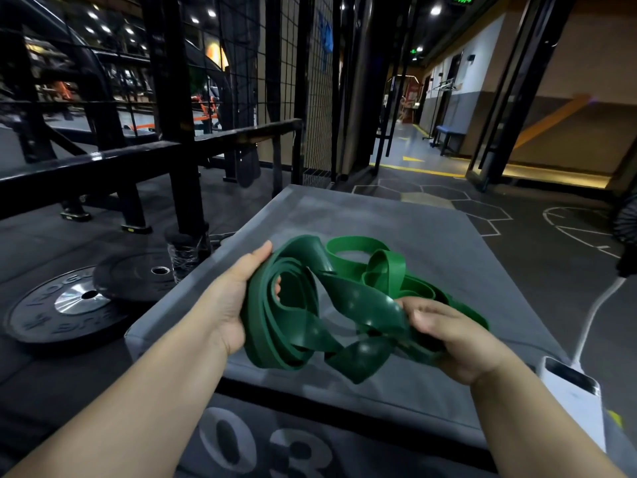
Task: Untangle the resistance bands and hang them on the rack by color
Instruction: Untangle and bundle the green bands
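1. A grey padded box [379, 215] sits under both hands in a dim gym. Beyond it is dark floor marked with white hexagon lines.
2. The left hand [238, 298] grasps the coils of a dark green band tangle [310, 322], fingers curled through the loops. The right hand [455, 336] clenches the tangle's other end, over the box.
3. A brighter green band [382, 267] lies on the box just beyond the grip, touching the tangle.
4. The box's left edge runs just outside the left hand, and a black rack rail [138, 160] crosses farther off. A white power bank [572, 391] sits beside the right wrist.
5. Counted: two hands and two green shades, though I cannot tell the number of bands. Two weight plates [72, 305] lie on the floor left of the grip.
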